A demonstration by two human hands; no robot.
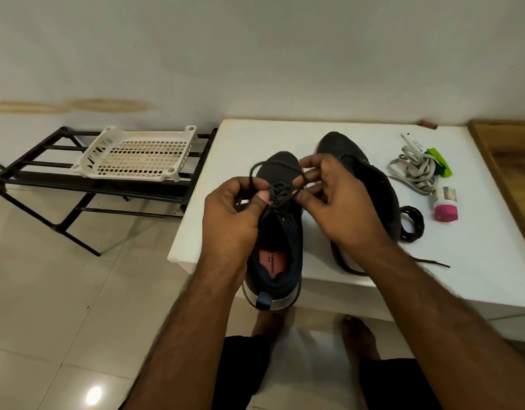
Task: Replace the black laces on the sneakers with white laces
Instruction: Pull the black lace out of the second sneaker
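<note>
From the head view, the near sneaker (280,232) sits at the centre of the frame, heel toward the person and hanging a little over the front edge of the white table (249,137), toe pointing to the wall — a sensible way to set it, since the laced throat then lies right under both hands. The left hand (234,211) is curled round a loop of the black lace (277,189), thumb pressed on it near the knot. The right hand (332,196) pinches another strand of the same lace just right of the knot, fingers bent. I judge the two are pulling the bow apart to start unlacing.

The second sneaker (364,184) lies right of centre, partly behind the right hand, and seems already stripped: a coiled black lace (412,223) rests on the table beside it, one end trailing toward the lower right. The white laces (412,170) wait in a loose bundle at the upper right, near at hand, touching a green wrapper (440,162). Just below them stands a small bottle with a pink cap (446,207).

On the left of the frame a black rack (48,184) stands on the tiled floor — a cream plastic tray (137,155) on top.
</note>
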